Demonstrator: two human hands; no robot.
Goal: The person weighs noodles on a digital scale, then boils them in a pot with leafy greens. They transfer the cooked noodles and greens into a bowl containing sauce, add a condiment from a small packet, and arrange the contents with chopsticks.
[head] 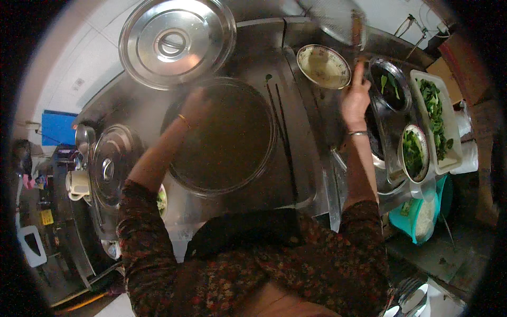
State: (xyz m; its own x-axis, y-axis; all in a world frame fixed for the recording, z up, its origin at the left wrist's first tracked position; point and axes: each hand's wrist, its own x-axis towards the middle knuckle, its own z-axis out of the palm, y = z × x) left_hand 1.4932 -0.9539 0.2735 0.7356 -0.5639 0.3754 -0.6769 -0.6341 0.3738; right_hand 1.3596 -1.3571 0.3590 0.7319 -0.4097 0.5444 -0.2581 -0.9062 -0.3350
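My right hand [355, 104] grips the wooden handle [357, 29] of a mesh strainer [336, 18], raised at the back right and blurred. Just left of that hand sits a patterned bowl [323, 67] of pale liquid. My left hand [198, 102] is over the far left part of a large round pot [222, 138]. Steam blurs its fingers, so whether they hold anything is unclear. Behind the pot, a big steel lid [178, 39] stands tilted back. Long chopsticks [283, 119] lie on the steel counter right of the pot.
On the right are a metal bowl [390, 85] with a few leaves, a plastic tray [455, 154] of leafy greens and a bowl [424, 174] of cut greens. At left stand a lidded pot [115, 158] and a mug [77, 183]. My left arm partly hides another bowl [164, 200].
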